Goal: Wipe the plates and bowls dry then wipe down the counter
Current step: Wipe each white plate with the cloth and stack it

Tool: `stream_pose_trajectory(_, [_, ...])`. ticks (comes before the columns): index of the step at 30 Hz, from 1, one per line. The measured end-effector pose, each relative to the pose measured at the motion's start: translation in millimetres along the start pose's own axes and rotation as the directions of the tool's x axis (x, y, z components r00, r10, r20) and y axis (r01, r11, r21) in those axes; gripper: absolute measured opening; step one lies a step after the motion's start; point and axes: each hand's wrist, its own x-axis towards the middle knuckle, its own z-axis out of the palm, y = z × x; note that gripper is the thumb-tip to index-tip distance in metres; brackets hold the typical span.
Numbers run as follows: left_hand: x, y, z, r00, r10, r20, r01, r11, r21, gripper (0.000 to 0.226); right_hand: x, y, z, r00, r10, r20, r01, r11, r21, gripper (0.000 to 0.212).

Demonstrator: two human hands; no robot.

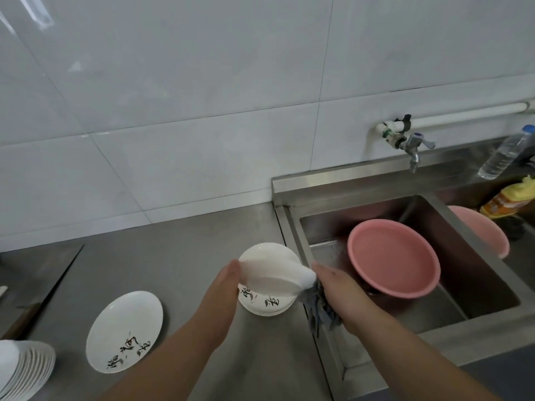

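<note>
My left hand (224, 287) holds a white plate (275, 274) tilted on edge above a small stack of white plates (265, 306) with black writing. My right hand (335, 287) grips a grey cloth (320, 309) against the plate's right rim; the fingers are hidden behind the plate. A single white plate (124, 332) with black writing lies flat on the steel counter (179, 256) to the left. More stacked white plates (26, 369) sit at the bottom left corner.
A steel sink (318, 227) on the right holds a pink basin (393, 257); a second pink basin (483, 230) sits beyond. A tap (412, 147) juts from the tiled wall. A water bottle (505, 153) and a yellow packet (509, 198) stand far right. A knife (43, 293) lies left.
</note>
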Motion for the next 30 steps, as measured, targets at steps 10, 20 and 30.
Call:
stream_pose_trajectory(10, [22,-23,-11,0.995,-0.066,0.069,0.02,0.853,0.522,0.03,31,28,-3,0.994,-0.083,0.071,0.1,0.955,-0.281,0.031])
stream_pose_trajectory(20, [65,-42,-11,0.999,0.042,-0.025,-0.003,0.556,0.831,0.058,60,31,14,0.984,-0.163,0.076,0.179,0.847,-0.501,0.041])
stream_pose_trajectory(30, [86,-57,-7,0.987,0.113,-0.116,0.056,0.436,0.898,0.056,82,34,22,0.968,-0.245,0.059,0.227,0.741,-0.632,0.053])
